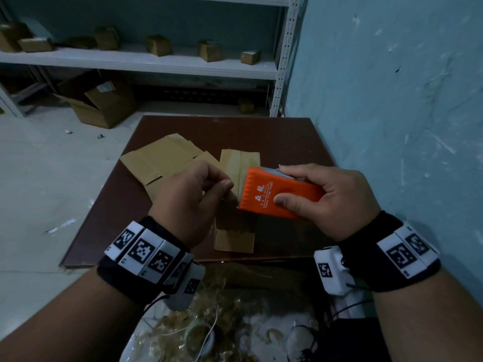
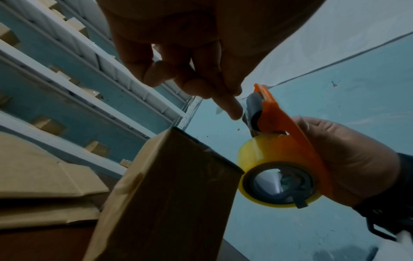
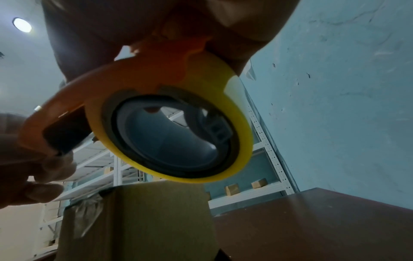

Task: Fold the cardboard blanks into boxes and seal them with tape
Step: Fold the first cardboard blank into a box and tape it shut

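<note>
My right hand [image 1: 337, 194] grips an orange tape dispenser [image 1: 271, 192] above the table, thumb on its flat side. It carries a yellowish tape roll [image 2: 268, 155], seen close in the right wrist view [image 3: 174, 123]. My left hand [image 1: 193, 197] is curled at the dispenser's cutter end. Its fingertips [image 2: 234, 109] reach the roller, where they seem to pinch the clear tape end. Under both hands a folded cardboard box [image 1: 235, 239] stands upright on the brown table [image 1: 287, 137], with crumpled tape on one top corner [image 3: 89, 211]. Neither hand touches the box [image 2: 170, 194].
Several flat cardboard blanks [image 1: 156, 160] lie on the table's left half. A blue wall [image 1: 392, 100] runs close on the right. White shelving [image 1: 130, 61] behind holds small finished boxes, and an open carton [image 1: 104, 105] sits on the floor. Tape scraps and cables lie by my lap [image 1: 209, 322].
</note>
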A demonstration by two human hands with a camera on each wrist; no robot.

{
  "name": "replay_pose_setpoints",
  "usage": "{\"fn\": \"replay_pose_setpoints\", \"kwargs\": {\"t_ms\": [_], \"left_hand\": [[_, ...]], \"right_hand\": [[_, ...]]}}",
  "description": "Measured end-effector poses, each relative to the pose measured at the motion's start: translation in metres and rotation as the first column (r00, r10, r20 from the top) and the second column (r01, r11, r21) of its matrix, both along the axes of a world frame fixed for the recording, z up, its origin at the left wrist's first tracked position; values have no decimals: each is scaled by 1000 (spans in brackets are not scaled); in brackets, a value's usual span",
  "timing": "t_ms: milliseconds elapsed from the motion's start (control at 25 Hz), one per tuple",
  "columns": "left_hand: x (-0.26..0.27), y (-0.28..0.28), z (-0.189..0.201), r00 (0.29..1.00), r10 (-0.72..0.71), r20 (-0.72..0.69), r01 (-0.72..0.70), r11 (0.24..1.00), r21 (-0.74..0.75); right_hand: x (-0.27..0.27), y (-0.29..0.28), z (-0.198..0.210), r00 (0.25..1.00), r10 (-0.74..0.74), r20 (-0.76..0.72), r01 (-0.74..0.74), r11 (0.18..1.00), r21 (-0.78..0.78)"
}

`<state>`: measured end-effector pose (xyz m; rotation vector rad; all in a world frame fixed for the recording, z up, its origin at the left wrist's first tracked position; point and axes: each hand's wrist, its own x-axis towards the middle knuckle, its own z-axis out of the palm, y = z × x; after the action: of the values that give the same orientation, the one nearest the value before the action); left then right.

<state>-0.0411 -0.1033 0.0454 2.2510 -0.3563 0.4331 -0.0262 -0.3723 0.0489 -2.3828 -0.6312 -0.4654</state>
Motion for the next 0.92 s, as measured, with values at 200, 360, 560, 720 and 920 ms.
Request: {"fn": "replay_pose_setpoints", "kwargs": {"t_ms": [200, 360, 560, 720, 920], "left_hand": [[-7, 14, -4, 998, 52, -29, -53, 998, -46], [-5, 29, -11, 991, 56, -119, -66, 995, -76], [-4, 31, -19, 981, 61, -186, -74, 995, -62], [4, 27, -29, 963, 143, -227, -140, 990, 29], [13, 22, -34, 960, 174, -221, -162, 984, 72]], "right_hand": [[-2, -15, 2, 999, -24, -24, 24, 999, 24], [-3, -26, 2, 995, -69, -68, 72, 997, 40], [-5, -26, -3, 989, -83, -119, 84, 996, 6], [-1, -24, -11, 984, -108, -144, 105, 994, -28], [5, -21, -18, 986, -144, -89, 136, 987, -90]]}}
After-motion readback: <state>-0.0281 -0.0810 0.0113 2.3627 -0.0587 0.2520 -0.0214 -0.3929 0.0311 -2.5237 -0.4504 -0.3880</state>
